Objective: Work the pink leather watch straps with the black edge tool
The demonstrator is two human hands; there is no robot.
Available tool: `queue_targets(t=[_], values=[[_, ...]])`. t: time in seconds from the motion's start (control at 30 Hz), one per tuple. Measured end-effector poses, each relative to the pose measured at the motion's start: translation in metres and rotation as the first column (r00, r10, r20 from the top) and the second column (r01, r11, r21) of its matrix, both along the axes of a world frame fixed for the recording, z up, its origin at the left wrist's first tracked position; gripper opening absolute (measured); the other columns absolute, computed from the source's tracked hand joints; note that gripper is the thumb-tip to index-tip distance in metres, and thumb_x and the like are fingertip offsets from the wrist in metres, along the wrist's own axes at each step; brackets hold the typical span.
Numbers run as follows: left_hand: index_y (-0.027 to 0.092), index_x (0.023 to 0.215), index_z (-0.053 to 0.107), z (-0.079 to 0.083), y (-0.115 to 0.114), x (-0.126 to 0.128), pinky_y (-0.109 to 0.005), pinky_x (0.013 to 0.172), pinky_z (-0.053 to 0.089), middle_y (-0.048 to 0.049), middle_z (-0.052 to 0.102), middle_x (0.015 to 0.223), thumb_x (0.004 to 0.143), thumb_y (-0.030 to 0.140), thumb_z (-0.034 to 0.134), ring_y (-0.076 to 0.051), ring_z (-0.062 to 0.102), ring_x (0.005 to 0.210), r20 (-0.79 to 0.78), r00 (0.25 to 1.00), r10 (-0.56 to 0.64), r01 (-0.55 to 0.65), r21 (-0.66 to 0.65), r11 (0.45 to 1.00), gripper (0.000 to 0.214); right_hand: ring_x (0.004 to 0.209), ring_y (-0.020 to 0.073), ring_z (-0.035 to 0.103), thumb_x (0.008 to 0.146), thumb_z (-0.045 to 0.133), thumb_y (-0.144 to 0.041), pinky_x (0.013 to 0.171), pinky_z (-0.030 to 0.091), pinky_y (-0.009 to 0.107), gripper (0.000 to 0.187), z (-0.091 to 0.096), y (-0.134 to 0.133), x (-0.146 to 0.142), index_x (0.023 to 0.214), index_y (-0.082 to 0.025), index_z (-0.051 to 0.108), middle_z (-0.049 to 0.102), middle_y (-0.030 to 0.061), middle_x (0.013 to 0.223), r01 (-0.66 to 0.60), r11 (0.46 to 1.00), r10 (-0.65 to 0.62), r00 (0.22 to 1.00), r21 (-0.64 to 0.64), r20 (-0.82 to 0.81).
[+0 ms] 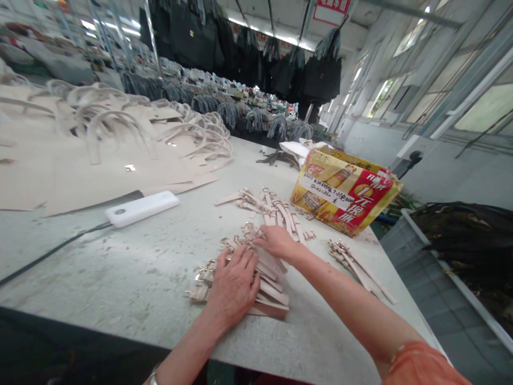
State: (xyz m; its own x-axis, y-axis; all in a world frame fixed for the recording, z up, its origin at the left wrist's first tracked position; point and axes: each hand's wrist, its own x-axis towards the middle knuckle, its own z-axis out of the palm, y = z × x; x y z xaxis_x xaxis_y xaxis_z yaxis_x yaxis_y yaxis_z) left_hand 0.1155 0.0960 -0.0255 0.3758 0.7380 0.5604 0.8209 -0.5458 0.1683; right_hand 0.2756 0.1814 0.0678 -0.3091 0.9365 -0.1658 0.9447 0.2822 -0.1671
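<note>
A stack of beige buckle straps (pixel 276 297) lies on the table in front of me, metal buckles facing left. My left hand (pixel 234 283) rests across the top of it, fingers stretched out and lying over the straps. At the stack's far end, my right hand (pixel 278 243) has its fingers closed on a buckle strap, though its fingertips are partly hidden. More loose buckle straps (pixel 280 211) spread just beyond my hands. Off to the right, a small bunch of straps (pixel 356 267) lies by itself.
A yellow and red carton (pixel 344 190) stands behind the loose straps. On the left are a white power strip (pixel 142 208) with a black cable and beige bag panels (pixel 80 171) with handles. A grey bin (pixel 433 289) of dark material stands beyond the right table edge; black bags (pixel 320 77) hang behind.
</note>
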Motion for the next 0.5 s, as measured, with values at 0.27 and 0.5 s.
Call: queue_targets(t=[0.27,0.5], values=[[0.022,0.145,0.072,0.005,-0.002,-0.004,-0.070,0.128,0.036,-0.0143,0.075,0.154,0.101,0.018,0.050,-0.036,0.068,0.141,-0.009,1.000,-0.003,0.003,0.008,1.000,0.050,0.142,0.0256,0.064,0.108,0.058,-0.018,0.119,0.050,0.037,0.045,-0.041,-0.020,0.017,0.152,-0.018,0.064,0.069,0.0145,0.155,-0.184,0.983,0.186,0.972,0.025,-0.143],[0.025,0.139,0.078,0.008,0.004,0.005,-0.082,0.130,0.027,-0.0146,0.073,0.157,0.106,0.026,0.052,-0.041,0.062,0.150,-0.070,0.997,-0.042,0.041,-0.018,0.999,0.042,0.129,0.0297,0.069,0.084,0.065,0.001,0.108,0.053,0.039,0.051,-0.024,-0.005,0.092,0.124,-0.024,0.084,0.077,0.0115,0.135,-0.137,0.988,0.148,0.976,0.074,-0.163]])
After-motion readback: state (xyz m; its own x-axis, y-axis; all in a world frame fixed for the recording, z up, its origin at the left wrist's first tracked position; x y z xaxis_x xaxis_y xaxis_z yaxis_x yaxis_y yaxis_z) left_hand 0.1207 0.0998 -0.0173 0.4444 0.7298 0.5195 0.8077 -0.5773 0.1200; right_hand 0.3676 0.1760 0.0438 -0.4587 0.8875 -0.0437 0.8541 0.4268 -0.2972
